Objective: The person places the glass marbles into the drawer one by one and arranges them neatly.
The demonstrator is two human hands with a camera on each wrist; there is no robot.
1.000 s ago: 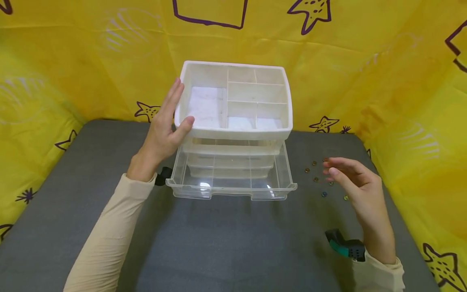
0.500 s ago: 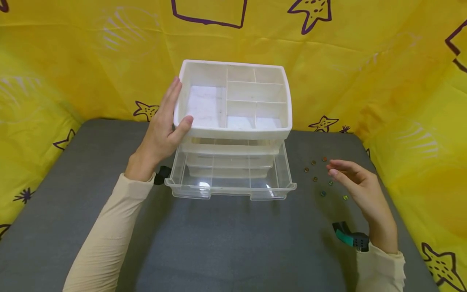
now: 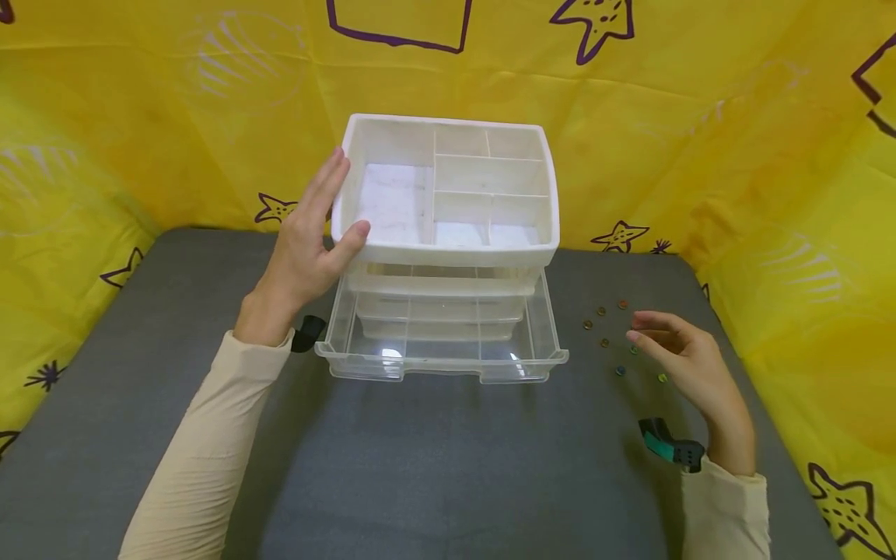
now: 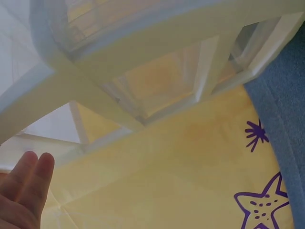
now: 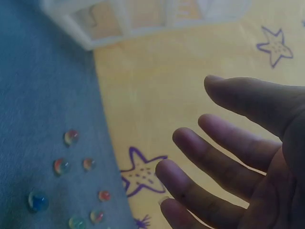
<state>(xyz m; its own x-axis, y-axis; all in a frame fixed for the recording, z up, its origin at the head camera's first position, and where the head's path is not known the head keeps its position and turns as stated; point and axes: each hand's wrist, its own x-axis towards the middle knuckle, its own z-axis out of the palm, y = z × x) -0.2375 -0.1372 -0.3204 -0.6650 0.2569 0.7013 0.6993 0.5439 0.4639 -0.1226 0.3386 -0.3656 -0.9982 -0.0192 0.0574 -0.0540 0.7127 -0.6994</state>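
marbles (image 3: 604,343) lie loose on the bench (image 3: 434,467), toward its right edge. probably light, hard, slick, quick to roll; best pinched across the middle, thumb against forefinger. right hand (image 3: 682,362) hangs near them, fingers apart from thumb, nothing held. left hand (image 3: 301,253) rests at the left rim of the drawer unit (image 3: 448,257), fingers straight. vs a second ago: right hand sits slightly closer to the right edge, clear of the reddish marble (image 3: 623,304); rest looks unmoved.
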